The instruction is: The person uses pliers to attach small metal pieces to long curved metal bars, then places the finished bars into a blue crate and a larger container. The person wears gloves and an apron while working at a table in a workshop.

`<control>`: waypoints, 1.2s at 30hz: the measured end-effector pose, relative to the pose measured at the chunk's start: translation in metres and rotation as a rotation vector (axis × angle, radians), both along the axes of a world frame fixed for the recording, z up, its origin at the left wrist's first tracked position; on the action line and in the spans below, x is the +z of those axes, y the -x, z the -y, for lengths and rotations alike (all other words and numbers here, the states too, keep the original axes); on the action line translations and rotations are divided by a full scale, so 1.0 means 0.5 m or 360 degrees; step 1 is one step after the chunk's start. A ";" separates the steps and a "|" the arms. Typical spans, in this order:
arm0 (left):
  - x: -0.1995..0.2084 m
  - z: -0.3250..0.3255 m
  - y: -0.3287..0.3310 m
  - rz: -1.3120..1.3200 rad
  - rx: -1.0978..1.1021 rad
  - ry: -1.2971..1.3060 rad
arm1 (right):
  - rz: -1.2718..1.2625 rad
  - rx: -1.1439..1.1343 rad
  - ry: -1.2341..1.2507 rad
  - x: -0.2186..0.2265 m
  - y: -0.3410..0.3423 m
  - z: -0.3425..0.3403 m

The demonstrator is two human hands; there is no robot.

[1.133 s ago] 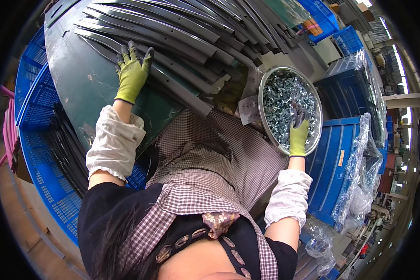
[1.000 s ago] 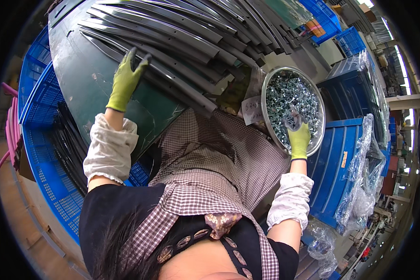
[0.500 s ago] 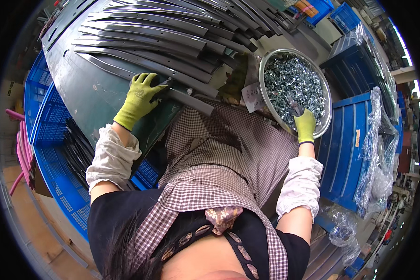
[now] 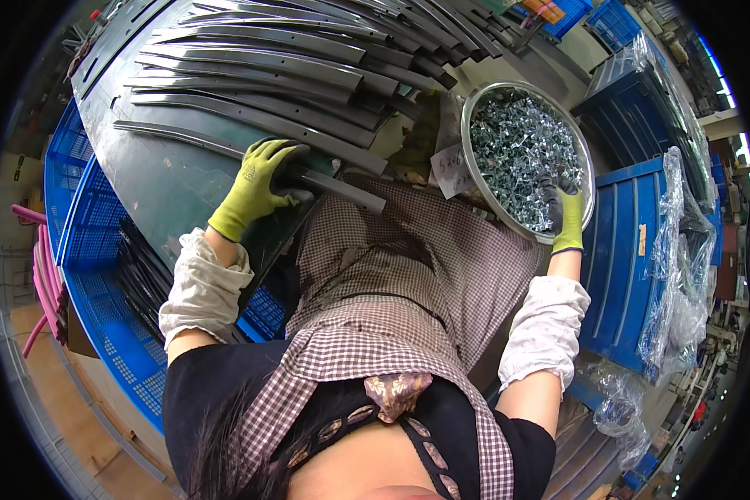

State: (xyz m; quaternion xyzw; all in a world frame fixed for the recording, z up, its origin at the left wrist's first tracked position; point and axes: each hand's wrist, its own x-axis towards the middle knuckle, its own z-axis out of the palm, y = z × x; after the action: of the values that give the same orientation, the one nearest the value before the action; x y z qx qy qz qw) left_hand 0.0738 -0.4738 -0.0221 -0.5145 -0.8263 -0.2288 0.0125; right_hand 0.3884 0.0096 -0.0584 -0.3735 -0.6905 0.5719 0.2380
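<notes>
Head view is showing the left hand [image 4: 254, 187] closing around the nearest dark curved metal strip [image 4: 250, 154] on the green worktable [image 4: 167, 192], while the right hand [image 4: 565, 218] is dipping, fingers curled, into the round pan [image 4: 475, 179] of shiny metal clips [image 4: 517, 150], nothing fitted to the strip yet.

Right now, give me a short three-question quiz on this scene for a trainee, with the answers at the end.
1. True or false: the left hand in its yellow-green glove grips the near end of a long dark curved metal strip on the dark green worktable.
2. Where is the right hand? A) on the blue plastic crate B) in the round metal bowl of small shiny metal parts C) on the checked apron
3. Fill in: the bowl rests on the person's ____ side.

Key: 1 true; 2 B; 3 right.
</notes>
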 end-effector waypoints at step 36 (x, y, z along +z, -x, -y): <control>0.054 -0.066 -0.275 -0.0363 -0.0954 0.0234 | 0.0260 0.1097 -0.0045 0.065 0.039 0.591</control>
State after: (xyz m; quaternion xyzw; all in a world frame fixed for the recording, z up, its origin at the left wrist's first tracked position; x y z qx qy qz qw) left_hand 0.2111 -0.4410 0.0051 -0.7566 -0.6458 -0.1029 -0.0002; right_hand 0.3688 -0.2859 -0.0257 -0.1597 -0.8006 0.5771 -0.0198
